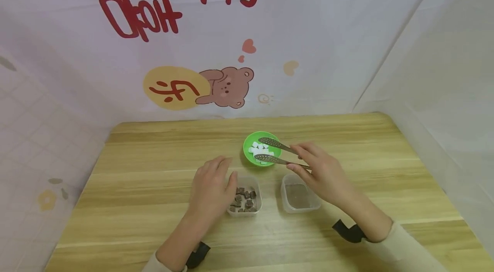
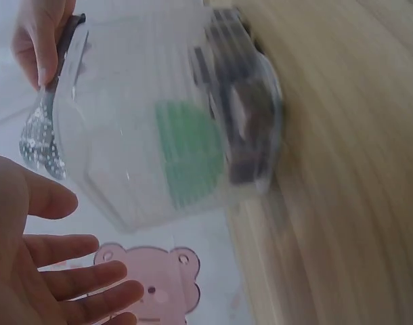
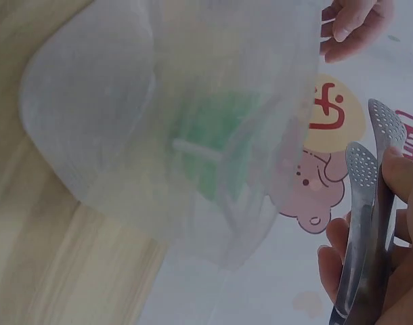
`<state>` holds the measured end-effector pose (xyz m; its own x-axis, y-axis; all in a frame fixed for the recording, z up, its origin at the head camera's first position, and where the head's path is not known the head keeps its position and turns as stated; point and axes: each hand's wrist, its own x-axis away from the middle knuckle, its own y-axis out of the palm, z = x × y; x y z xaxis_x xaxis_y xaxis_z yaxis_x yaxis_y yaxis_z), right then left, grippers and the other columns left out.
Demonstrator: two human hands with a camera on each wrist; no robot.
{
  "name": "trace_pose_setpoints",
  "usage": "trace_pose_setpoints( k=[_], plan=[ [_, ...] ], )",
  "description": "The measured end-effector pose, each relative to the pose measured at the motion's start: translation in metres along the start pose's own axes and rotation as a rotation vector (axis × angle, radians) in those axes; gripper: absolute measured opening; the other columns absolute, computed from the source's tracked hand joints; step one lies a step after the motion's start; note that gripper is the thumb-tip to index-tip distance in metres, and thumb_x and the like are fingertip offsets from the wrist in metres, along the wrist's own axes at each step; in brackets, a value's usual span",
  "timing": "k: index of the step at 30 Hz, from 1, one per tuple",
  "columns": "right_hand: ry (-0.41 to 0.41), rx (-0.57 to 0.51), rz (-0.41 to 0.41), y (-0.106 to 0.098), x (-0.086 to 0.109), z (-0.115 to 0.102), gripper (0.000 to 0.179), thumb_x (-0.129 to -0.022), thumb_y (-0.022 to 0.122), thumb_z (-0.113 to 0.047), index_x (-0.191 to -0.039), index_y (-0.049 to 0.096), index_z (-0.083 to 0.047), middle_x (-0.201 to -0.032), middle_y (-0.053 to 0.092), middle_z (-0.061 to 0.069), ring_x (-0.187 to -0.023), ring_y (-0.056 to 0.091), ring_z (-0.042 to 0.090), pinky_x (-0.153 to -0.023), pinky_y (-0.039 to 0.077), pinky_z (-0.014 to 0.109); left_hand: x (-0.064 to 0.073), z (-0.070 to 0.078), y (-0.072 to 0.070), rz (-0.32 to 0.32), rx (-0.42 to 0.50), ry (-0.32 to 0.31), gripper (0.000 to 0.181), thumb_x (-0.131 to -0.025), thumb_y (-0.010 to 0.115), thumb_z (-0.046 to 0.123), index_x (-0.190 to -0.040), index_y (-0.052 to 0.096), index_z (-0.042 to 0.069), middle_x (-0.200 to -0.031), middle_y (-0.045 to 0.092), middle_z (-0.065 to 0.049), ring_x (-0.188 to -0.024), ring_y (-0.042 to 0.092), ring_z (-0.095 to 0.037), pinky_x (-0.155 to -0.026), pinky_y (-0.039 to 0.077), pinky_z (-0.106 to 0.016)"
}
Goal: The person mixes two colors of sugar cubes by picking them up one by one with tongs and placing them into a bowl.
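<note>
My right hand point(image 1: 328, 175) grips metal tongs point(image 1: 272, 159) with perforated tips, their arms apart above a green bowl point(image 1: 251, 138) of small white cubes point(image 1: 260, 151). In the right wrist view, the thumb and fingers wrap the tongs point(image 3: 361, 250). My left hand point(image 1: 210, 188) hovers at the left side of a clear plastic container point(image 1: 260, 197) that holds several dark brown chunks point(image 1: 248, 204). Its fingers look spread and relaxed in the left wrist view, apart from the container wall point(image 2: 118, 135). Below my right hand stands a second clear container point(image 1: 299, 210); no chunks show in it.
Everything stands on a wood-grain table point(image 1: 154, 152). Behind it hangs a white cloth point(image 1: 316, 27) with red lettering and a printed bear point(image 1: 229, 87). Black straps point(image 1: 349, 231) hang at both wrists.
</note>
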<state>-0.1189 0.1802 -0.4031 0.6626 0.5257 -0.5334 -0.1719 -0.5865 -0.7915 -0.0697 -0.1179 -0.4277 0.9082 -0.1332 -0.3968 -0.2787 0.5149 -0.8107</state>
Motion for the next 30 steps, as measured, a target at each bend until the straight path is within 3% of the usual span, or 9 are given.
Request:
trace_pose_setpoints(
  k=[5,13,21,30],
  plan=[
    [-0.013,0.014,-0.032,0.004,-0.001,-0.004,0.047,-0.096,0.076,-0.029,-0.134,0.066,-0.002,-0.12,0.067,0.006,-0.092,0.068,0.019,-0.07,0.058,0.039,0.004,-0.013,-0.005,0.005,0.038,-0.03,0.033,-0.094,0.074,0.018,-0.12,0.073,-0.003,-0.119,0.072,-0.019,-0.112,0.068,-0.04,-0.093,0.053,-0.056],
    [-0.051,0.015,-0.052,0.01,-0.004,-0.011,0.049,-0.091,0.082,-0.025,-0.133,0.067,-0.003,-0.118,0.067,0.006,-0.092,0.069,0.018,-0.07,0.058,0.036,0.008,-0.025,-0.009,-0.019,0.053,-0.062,0.022,-0.092,0.076,0.019,-0.103,0.079,0.0,-0.107,0.077,-0.016,-0.102,0.073,-0.037,-0.088,0.056,-0.054],
    [-0.092,0.018,-0.078,0.011,-0.008,-0.017,0.045,-0.097,0.075,-0.032,-0.131,0.067,-0.003,-0.12,0.068,0.006,-0.098,0.07,0.018,-0.075,0.06,0.036,0.011,-0.028,-0.009,-0.106,0.114,-0.169,0.02,-0.091,0.077,0.025,-0.097,0.082,0.007,-0.101,0.079,-0.009,-0.099,0.076,-0.032,-0.083,0.058,-0.051],
    [-0.186,0.04,-0.122,0.011,-0.014,-0.023,0.044,-0.088,0.085,-0.026,-0.123,0.071,-0.003,-0.114,0.069,0.007,-0.094,0.071,0.018,-0.073,0.059,0.034,0.01,-0.026,-0.007,-0.107,0.117,-0.129,0.013,-0.088,0.079,0.02,-0.092,0.083,0.008,-0.095,0.079,-0.007,-0.094,0.077,-0.029,-0.089,0.057,-0.051]
  ],
)
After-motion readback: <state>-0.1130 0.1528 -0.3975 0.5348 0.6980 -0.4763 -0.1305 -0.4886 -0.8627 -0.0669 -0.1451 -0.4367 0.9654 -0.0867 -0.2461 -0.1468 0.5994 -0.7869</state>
